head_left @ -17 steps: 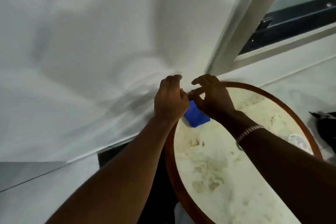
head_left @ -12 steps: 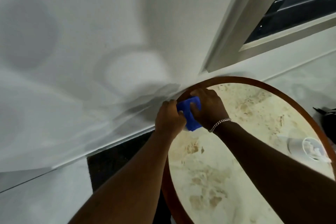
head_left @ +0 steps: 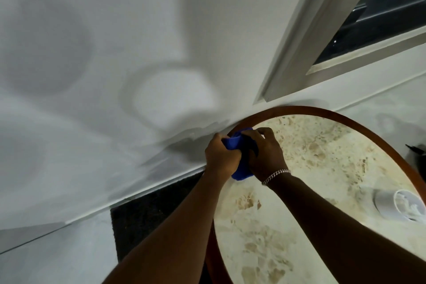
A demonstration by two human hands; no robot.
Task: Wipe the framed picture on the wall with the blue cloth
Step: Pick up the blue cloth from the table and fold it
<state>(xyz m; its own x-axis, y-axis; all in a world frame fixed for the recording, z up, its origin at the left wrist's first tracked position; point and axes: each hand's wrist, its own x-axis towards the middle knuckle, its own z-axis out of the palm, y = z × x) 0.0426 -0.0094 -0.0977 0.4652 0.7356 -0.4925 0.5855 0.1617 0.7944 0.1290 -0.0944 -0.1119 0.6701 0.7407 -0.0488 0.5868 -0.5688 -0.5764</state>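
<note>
Cloth-gathering is the step in hand, as far as these hands show: both close on the blue cloth [head_left: 239,159] at the far rim of a round worktop [head_left: 327,122], a marble-patterned top with a reddish-brown wooden edge. The left hand [head_left: 220,157] bunches the cloth's upper part in a tight grip; the right hand [head_left: 265,154], a silver bracelet [head_left: 276,174] on its wrist, clamps the other side, fingers curled over the fabric. A blue corner hangs out below, between the two wrists.

The framed picture is not in view. Only bare white wall [head_left: 138,30] with soft shadows rises ahead, so wiping has not begun. The next move likely calls for settling the cloth into one hand, then lifting hand and gaze up the wall to find the frame.

Room is free above and to the left. The worktop's rim touches or nearly touches the wall. To the right stand a window frame [head_left: 322,30] and, near the worktop's right edge, a small white container [head_left: 398,205], well apart from the hands.
</note>
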